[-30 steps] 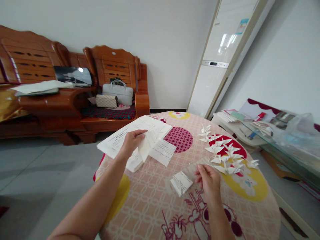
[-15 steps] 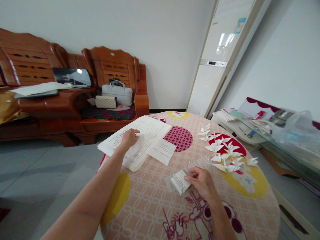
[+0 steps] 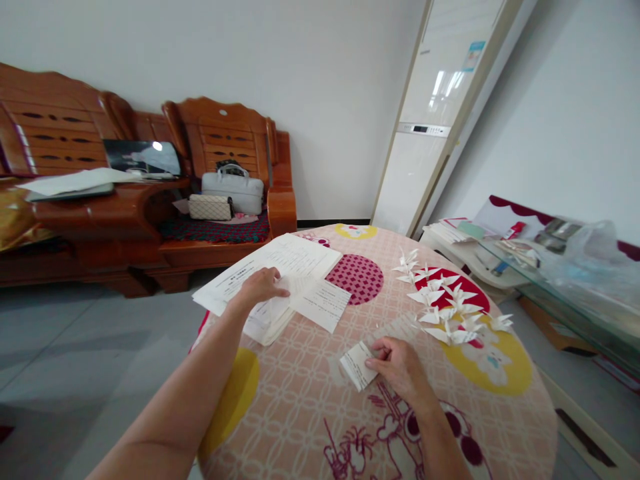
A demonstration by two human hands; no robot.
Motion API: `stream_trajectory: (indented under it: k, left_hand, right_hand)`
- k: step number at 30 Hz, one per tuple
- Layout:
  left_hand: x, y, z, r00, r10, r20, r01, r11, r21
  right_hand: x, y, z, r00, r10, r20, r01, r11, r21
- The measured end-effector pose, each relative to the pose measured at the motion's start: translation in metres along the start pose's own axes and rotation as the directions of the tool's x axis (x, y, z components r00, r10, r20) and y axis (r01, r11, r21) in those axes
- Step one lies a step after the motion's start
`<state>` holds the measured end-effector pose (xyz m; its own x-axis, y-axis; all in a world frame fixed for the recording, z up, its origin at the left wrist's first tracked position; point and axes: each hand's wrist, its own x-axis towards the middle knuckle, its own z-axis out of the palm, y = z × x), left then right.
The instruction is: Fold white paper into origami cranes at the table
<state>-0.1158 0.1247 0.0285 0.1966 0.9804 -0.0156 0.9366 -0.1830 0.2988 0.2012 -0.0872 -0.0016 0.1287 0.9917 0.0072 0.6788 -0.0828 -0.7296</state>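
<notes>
My left hand point(image 3: 263, 287) rests on a stack of printed paper sheets point(image 3: 300, 257), its thumb stretched out apart from the fingers and nothing visibly in it. Just right of it a loose square of printed paper point(image 3: 325, 305) lies partly over the stack's edge. My right hand point(image 3: 397, 365) pinches the right edge of a small folded paper square point(image 3: 359, 365) between thumb and fingertips. That square is low on the table, over a clear plastic sheet point(image 3: 400, 328). Several white origami cranes point(image 3: 445, 293) stand together beyond my right hand.
A patterned cloth covers the round table point(image 3: 300, 393). Behind are a wooden armchair point(image 3: 225, 140) with a grey handbag point(image 3: 240, 192) and a tall air conditioner point(image 3: 415, 167). A glass shelf point(image 3: 555, 293) with paper and plastic bags stands close on the right.
My left hand has shifted slightly right and nearer on the stack, its thumb now extended. My right hand keeps hold of the folded paper square, which is tilted slightly differently.
</notes>
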Motion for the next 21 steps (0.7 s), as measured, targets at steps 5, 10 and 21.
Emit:
stream_trajectory:
  k: [5,10,21]
  left_hand:
    - [0.002,0.001,-0.001,0.998,-0.010,0.058,0.013,0.998,-0.054]
    - [0.001,-0.003,0.002,0.999,0.002,0.038,0.001,0.996,-0.089]
    - [0.011,0.014,-0.032,0.803,-0.435,-0.407,0.052,0.731,-0.680]
  right_hand:
    - [0.001,0.000,0.000,1.000,-0.003,-0.005,0.003,1.000,-0.007]
    - [0.000,0.001,0.000,1.000,-0.008,-0.005,0.008,1.000,0.001]
    - [0.002,0.001,0.002,1.000,-0.009,-0.023,0.009,1.000,-0.011]
